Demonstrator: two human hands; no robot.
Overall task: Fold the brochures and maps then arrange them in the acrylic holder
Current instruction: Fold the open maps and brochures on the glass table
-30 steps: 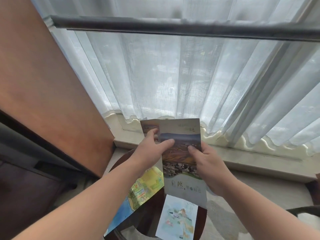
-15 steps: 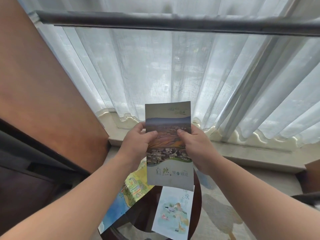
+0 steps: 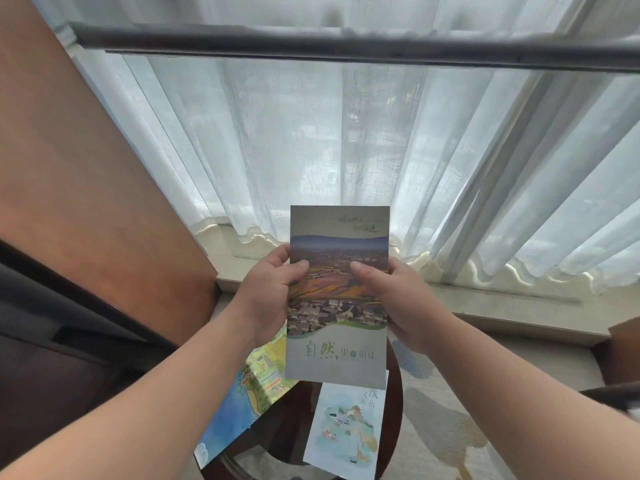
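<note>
Here, left hand (image 3: 268, 296) and right hand (image 3: 398, 299) pinch the folded landscape brochure (image 3: 337, 296) upright by its side edges. Illustrated map (image 3: 249, 396) and pastel brochure (image 3: 346, 431) lie on the round bench (image 3: 287, 420) below.

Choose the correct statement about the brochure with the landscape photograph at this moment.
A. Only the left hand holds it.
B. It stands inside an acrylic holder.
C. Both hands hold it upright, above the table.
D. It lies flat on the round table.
C: the left hand and the right hand grip the side edges of the brochure, raised above the round table.
</note>
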